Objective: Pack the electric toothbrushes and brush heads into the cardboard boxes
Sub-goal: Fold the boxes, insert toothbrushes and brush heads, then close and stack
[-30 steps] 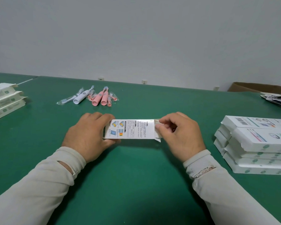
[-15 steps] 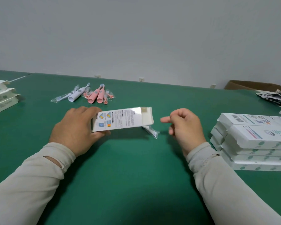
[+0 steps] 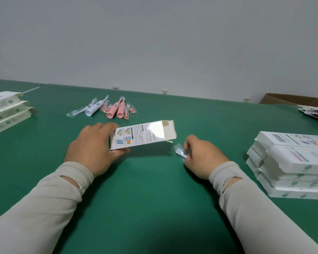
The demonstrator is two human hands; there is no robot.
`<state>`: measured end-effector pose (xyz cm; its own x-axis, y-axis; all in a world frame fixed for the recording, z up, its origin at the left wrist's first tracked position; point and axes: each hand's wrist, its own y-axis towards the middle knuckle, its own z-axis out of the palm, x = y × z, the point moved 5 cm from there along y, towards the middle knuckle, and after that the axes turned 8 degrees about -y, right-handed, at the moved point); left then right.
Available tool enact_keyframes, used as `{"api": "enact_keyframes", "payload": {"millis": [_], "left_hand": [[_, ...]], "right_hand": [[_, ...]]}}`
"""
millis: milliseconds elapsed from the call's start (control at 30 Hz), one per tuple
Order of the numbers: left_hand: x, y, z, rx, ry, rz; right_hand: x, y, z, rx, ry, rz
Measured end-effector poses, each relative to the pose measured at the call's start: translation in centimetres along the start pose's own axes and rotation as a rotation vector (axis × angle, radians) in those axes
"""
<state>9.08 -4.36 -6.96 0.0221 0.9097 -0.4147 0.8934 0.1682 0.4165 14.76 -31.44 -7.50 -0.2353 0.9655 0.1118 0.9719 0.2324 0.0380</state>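
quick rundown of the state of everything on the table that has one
box: held by left hand, right end flaps open, tilted up
wrapped brush head: pinched by right hand, outside the box
toothbrushes: loose, unpacked, far side
right box stack: stacked flat
left box stack: stacked, end flaps open

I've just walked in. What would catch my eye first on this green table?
Centre stage, the left hand holds a white printed box with its right end open, while the right hand pinches a wrapped brush head beside that opening. Behind lie pink and white toothbrushes; white boxes are stacked at right.
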Motion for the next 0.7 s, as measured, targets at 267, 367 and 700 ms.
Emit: {"api": "enact_keyframes", "payload": {"millis": [267, 367, 700], "left_hand": [[-0.9, -0.3, 0.3, 0.029, 0.001, 0.049], [-0.9, -0.3, 0.3, 0.033, 0.008, 0.054], [-1.1, -0.3, 0.3, 0.028, 0.01, 0.053]], "right_hand": [[-1.0, -0.6, 0.4, 0.174, -0.079, -0.014], [-1.3, -0.6, 0.7, 0.097, 0.091, -0.013], [0.0, -2.6, -3.2, -0.536, 1.294, -0.061]]}}
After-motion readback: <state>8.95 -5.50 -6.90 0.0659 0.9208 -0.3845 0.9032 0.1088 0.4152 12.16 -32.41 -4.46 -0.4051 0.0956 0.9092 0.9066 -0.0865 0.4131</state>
